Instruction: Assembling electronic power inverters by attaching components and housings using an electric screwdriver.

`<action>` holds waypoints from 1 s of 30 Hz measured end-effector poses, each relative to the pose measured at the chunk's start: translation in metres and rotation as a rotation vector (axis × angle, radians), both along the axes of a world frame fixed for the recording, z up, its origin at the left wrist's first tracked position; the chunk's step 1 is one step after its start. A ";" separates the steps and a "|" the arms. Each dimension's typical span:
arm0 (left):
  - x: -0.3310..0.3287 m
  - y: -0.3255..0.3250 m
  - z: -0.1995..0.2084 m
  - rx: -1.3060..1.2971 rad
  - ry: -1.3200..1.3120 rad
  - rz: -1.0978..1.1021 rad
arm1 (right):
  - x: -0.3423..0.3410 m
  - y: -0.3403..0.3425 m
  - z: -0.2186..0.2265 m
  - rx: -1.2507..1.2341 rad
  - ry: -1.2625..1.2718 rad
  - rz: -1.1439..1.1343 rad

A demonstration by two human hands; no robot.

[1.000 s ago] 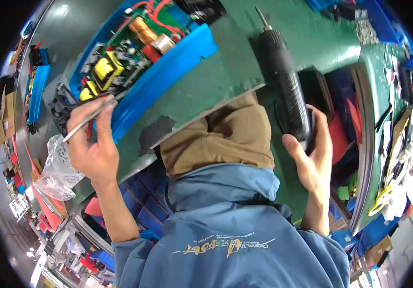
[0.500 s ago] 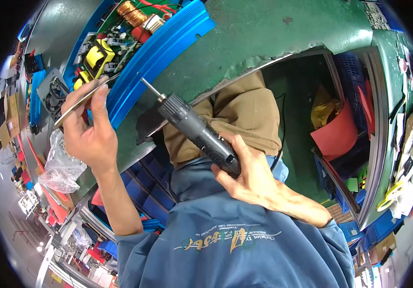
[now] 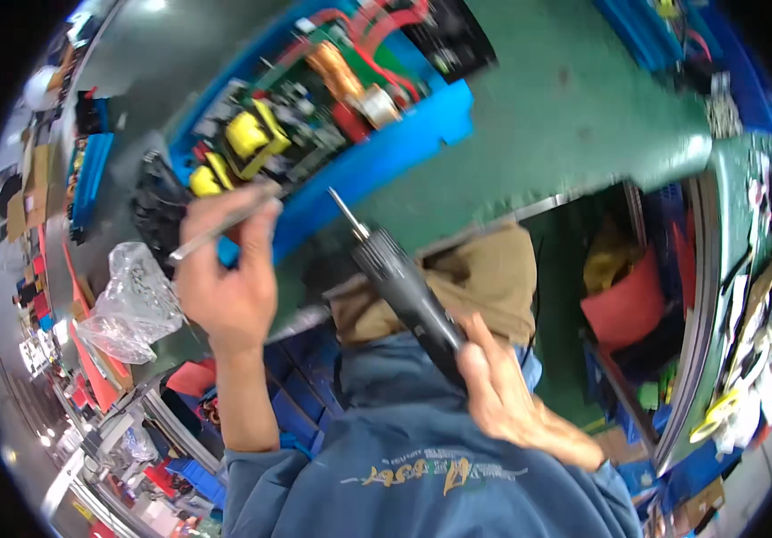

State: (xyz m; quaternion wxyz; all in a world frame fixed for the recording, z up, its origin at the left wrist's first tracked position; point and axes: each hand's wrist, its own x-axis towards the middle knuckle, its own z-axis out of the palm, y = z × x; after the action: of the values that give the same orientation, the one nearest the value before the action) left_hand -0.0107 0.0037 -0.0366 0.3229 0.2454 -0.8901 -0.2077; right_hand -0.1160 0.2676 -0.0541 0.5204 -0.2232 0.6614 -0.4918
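Blue case (image 3: pixel 384 163) already fitted with circuit board (image 3: pixel 303 133), still uncovered, metal tool (image 3: pixel 225 226) pinched in left hand (image 3: pixel 232 291), screwdriver (image 3: pixel 407 298) grasped in right hand (image 3: pixel 503 387).

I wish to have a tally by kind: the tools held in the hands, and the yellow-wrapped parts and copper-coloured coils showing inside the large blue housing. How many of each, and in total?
Held tools: 2 (thin metal tool, left hand; electric screwdriver, right hand)
Yellow-wrapped parts: 2
Copper-coloured coil: 1
Total: 5
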 end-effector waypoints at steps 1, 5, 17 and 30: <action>-0.004 -0.005 0.002 -0.002 -0.018 -0.040 | 0.003 0.003 -0.004 0.055 -0.133 0.026; 0.000 -0.006 0.005 0.084 -0.017 -0.050 | -0.008 -0.007 0.015 0.124 -0.647 0.035; 0.002 -0.013 0.009 0.086 -0.003 -0.102 | -0.005 -0.009 0.013 0.137 -0.430 0.012; 0.002 -0.016 0.004 0.091 0.049 -0.148 | -0.007 -0.011 0.012 0.104 -0.840 -0.075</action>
State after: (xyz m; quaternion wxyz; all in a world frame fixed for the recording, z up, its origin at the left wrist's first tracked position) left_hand -0.0083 -0.0122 -0.0329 0.3170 0.1880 -0.8873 -0.2773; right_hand -0.1234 0.2565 -0.0422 0.7371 0.0474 0.4235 -0.5245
